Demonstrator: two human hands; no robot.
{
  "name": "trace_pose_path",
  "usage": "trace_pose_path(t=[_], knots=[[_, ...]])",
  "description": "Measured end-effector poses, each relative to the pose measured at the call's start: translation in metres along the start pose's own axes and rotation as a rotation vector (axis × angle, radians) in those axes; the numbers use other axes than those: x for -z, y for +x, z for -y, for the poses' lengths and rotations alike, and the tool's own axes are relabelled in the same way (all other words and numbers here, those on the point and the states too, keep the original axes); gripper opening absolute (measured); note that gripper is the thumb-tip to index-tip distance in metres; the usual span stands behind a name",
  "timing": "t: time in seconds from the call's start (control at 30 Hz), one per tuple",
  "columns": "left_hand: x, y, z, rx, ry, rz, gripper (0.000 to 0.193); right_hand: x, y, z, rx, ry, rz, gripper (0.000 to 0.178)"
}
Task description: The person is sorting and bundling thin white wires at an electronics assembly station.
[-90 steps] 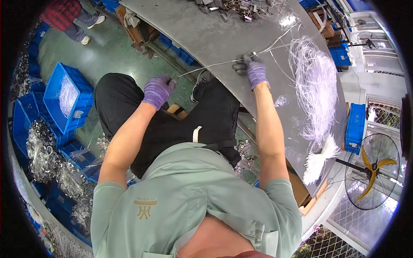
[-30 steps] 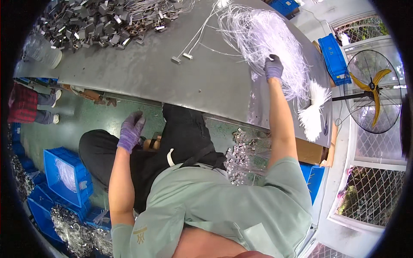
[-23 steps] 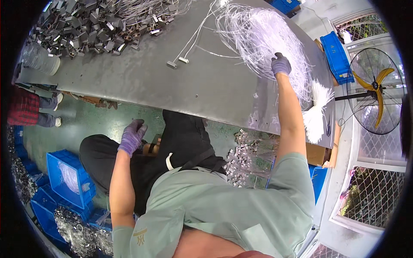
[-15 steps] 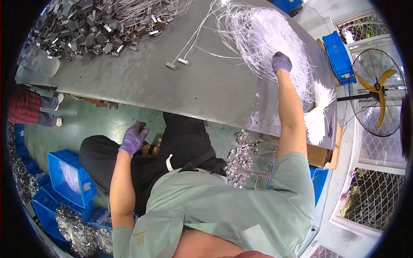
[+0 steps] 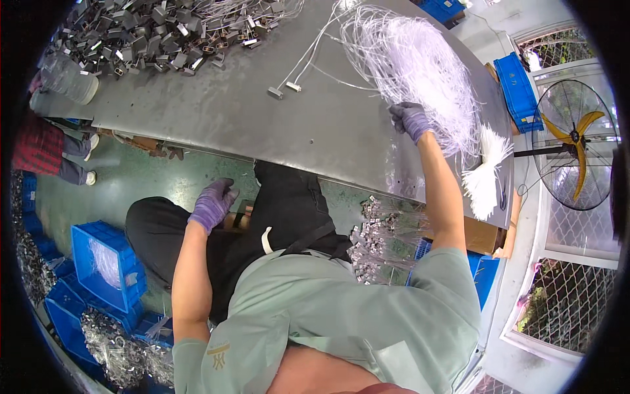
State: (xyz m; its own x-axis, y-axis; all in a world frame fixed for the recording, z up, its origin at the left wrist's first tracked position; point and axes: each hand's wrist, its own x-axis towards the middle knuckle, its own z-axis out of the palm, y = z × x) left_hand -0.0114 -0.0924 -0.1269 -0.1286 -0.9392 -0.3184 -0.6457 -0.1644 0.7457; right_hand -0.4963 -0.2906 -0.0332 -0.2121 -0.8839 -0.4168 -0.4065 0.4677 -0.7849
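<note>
My right hand (image 5: 412,121), in a purple glove with dark fingertips, is over the metal table at the left edge of a large loose heap of thin white cables (image 5: 436,72). Its fingers are curled; what they hold, if anything, is hidden. Left of the heap, two cables end in small connectors, a grey one (image 5: 275,92) and a whitish one (image 5: 293,87). My left hand (image 5: 211,205), gloved alike, hangs off the table above my bent leg. Its thumb and fingers are apart, with nothing seen between them.
Many grey connector housings (image 5: 151,39) pile up at the table's far left, beside a clear plastic container (image 5: 69,80). A bundle of white ties or strips (image 5: 487,172) lies by the right edge, near a fan (image 5: 575,136). Blue crates (image 5: 108,262) stand at lower left; a person (image 5: 49,151) is far left.
My right hand has moved left and nearer from the cable heap to its edge, and its fingers now point left. My left hand has shifted slightly right, and the whole view has moved a little.
</note>
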Motion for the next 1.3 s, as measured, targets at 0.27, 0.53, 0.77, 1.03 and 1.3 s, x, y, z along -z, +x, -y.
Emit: trace_pose_path(t=[0.27, 0.53, 0.77, 1.03, 1.3], knots=[[0.002, -0.009, 0.004, 0.016, 0.013, 0.026, 0.038, 0.009, 0.024, 0.008, 0.101, -0.034, -0.133, 0.014], [0.002, -0.010, 0.006, 0.008, 0.064, 0.020, 0.040, -0.100, -0.063, 0.000, 0.789, -0.919, 0.121, 0.028], [0.005, -0.009, -0.002, 0.006, 0.095, 0.063, 0.039, -0.140, -0.109, 0.030, 0.074, -0.140, 0.473, 0.021], [-0.002, -0.011, 0.005, -0.076, 0.020, -0.003, 0.039, -0.163, -0.108, 0.037, 0.297, -0.431, 0.406, 0.031], [-0.003, -0.011, 0.001, -0.048, 0.088, 0.025, 0.039, -0.152, -0.114, 0.018, 0.599, -1.080, 0.167, 0.030]])
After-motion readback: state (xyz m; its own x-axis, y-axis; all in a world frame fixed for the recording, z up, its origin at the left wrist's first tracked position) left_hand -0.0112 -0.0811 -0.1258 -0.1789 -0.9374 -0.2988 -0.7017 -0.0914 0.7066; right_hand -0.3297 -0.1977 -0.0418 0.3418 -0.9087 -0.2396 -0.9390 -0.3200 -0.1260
